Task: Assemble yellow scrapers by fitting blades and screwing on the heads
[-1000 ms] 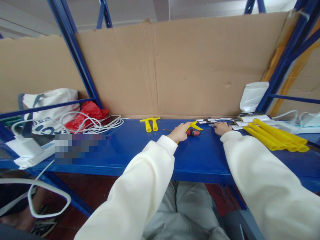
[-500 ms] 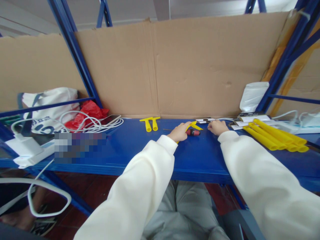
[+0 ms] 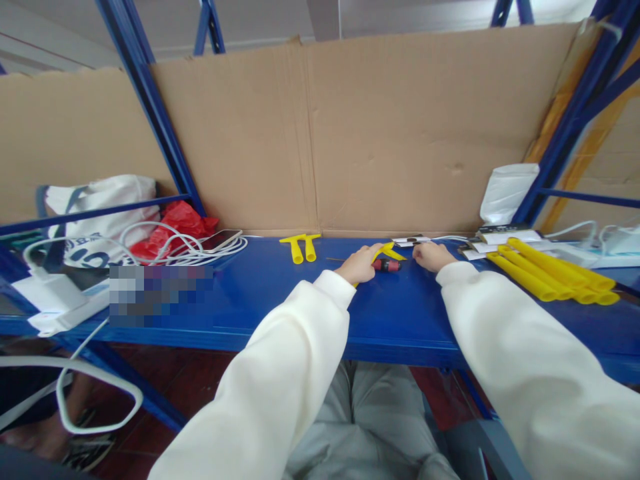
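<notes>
Holding a yellow forked piece (image 3: 387, 249) over the blue bench (image 3: 280, 300), the left hand (image 3: 357, 265) is wrapping its fingers around the stem, with the head showing past the knuckles. That grip should, in my judgement, be bearing firmly without squeezing the stem out of shape, and the palm should be leaving the head in plain sight. Just beside it, a screwdriver (image 3: 387, 265) with a red and black handle is lying with its thin shaft pointing left; a careful wrist would be avoiding nudging it. Near the handle, the right hand (image 3: 431, 255) is curling its fingers low over the bench; whether they are pinching anything, I cannot tell. Small parts would be calling for a fingertip hold there. Farther left, two yellow T-shaped pieces (image 3: 297, 252) are lying side by side, while yellow tubes (image 3: 530, 277) are lying together at the right.

Among the containers, a white pouch (image 3: 509, 193) is leaning against the cardboard (image 3: 400, 133). At the far left, a printed tote bag (image 3: 85, 247) and a red plastic bag (image 3: 186, 223) are hiding whatever they are holding.
</notes>
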`<state>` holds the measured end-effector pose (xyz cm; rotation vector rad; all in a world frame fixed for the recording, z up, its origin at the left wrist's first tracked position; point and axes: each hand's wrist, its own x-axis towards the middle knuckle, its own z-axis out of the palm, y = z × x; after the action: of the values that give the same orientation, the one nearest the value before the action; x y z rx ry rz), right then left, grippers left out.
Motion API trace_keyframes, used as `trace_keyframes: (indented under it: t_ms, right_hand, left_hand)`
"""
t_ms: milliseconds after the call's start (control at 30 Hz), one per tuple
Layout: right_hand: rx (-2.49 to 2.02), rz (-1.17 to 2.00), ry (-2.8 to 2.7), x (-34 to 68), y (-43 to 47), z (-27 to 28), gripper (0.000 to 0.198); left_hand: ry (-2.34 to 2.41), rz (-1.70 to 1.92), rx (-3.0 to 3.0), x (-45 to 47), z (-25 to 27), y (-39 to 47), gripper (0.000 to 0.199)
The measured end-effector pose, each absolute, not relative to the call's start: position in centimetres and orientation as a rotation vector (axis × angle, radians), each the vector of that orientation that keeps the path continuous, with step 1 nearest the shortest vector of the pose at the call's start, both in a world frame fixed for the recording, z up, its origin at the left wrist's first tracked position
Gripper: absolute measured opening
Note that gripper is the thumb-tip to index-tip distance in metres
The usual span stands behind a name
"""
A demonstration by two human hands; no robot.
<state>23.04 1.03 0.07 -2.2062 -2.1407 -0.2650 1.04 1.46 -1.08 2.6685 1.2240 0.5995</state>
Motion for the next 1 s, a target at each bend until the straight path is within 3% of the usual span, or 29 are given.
trace_keyframes:
  t_ms: [333,1000]
  right_hand:
    - [-2.143,-0.206,-2.112,22.8,1.0,0.1,0.025]
    - [-1.825,-0.162,-2.276,21.6,1.9,-0.8,0.035]
  left_hand:
    - [1.213,0.615,2.666,1.0,-1.1,1.4,0.077]
    - [1.222,0.595,2.655,0.9,-0.7,0.9,0.074]
